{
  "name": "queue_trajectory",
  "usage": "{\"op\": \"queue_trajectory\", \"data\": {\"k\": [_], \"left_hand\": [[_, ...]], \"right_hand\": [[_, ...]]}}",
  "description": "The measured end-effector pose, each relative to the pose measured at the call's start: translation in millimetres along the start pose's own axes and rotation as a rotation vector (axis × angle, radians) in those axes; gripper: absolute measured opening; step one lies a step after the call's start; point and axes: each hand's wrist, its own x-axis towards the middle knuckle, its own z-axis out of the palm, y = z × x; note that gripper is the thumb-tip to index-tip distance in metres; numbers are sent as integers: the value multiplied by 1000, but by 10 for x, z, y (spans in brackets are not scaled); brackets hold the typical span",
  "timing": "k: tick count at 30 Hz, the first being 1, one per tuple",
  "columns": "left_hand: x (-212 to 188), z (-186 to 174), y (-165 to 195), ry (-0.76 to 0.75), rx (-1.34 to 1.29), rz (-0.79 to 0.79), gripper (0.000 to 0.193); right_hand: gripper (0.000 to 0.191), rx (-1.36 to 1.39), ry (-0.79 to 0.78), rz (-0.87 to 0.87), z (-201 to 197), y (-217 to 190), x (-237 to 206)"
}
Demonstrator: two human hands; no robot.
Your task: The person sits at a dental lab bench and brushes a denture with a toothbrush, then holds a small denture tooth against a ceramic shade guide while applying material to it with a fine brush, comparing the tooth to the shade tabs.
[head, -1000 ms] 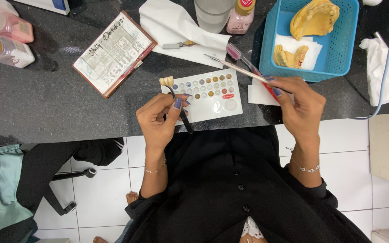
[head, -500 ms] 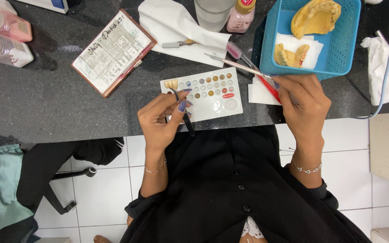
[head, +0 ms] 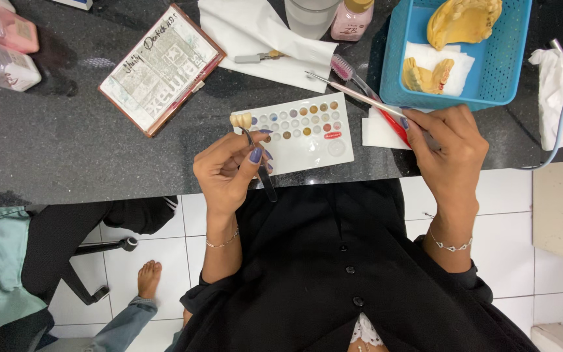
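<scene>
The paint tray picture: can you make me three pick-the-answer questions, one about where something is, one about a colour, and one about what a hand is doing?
1. Where do the yellow tooth models lie?
A. in the blue basket
B. on the notebook
C. on the floor

2. What colour is the white tray's neighbour, the toothbrush head?
A. green
B. pink
C. black

3. What is the left hand doing?
A. lying flat and empty
B. gripping a bottle
C. holding a thin tool with small teeth at its tip

Answers: 1 A, both models sit inside the basket. 2 B, its bristles look pink. 3 C, the fingers pinch the tool over the tray.
</scene>
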Motion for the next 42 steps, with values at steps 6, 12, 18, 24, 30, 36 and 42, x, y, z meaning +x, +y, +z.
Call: {"op": "queue_trajectory", "data": {"k": [6, 12, 18, 24, 30, 36, 42], "left_hand": [[9, 14, 17, 17, -6, -36, 19], [42, 22, 32, 19, 8, -37, 19], [24, 61, 59, 147, 36, -12, 18], [99, 99, 17, 365, -11, -48, 18], [160, 168, 102, 495, 137, -275, 24], [121, 163, 210, 436, 122, -215, 20], [71, 146, 131, 411, 32, -249, 18]], "right_hand": [[18, 43, -4, 42, -30, -23, 5], [14, -5, -34, 97, -123, -6, -16], [7, 300, 94, 213, -377, 68, -77], [14, 374, 19, 246, -38, -82, 29], [26, 706, -46, 329, 253, -359, 60], [32, 842, -70, 377, 323, -396, 126], [32, 914, -125, 424, 324, -388, 43]]}}
